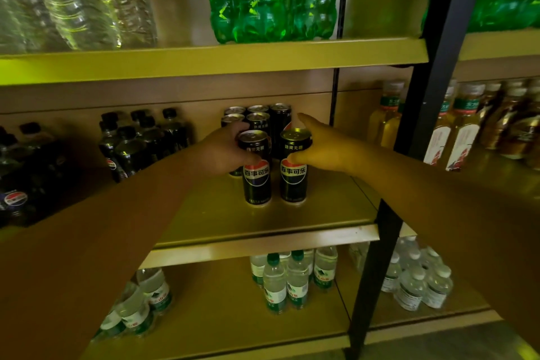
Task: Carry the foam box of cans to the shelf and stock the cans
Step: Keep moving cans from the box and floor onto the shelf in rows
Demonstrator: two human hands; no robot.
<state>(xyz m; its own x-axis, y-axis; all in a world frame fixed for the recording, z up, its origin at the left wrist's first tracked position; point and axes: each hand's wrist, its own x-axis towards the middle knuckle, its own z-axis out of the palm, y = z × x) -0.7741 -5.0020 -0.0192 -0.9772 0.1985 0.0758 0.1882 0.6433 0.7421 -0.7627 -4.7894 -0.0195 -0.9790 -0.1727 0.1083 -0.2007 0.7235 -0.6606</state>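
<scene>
Head view: we reach both arms to the middle shelf [263, 222], each hand on one black can
Left hand [226, 152]: our grip is clenched round the left can [256, 168], which stands on the shelf board
Right hand [318, 146]: our grip grasps the right can [293, 166] near its top, thumb in front
Cans: the two stand just beside each other, in front of the stocked cans [257, 117]
Foam box: not in sight
Doing it well: we judge we should slide both cans straight back, upright, flush against the rear rows, labels forward, then let go without tipping them
</scene>
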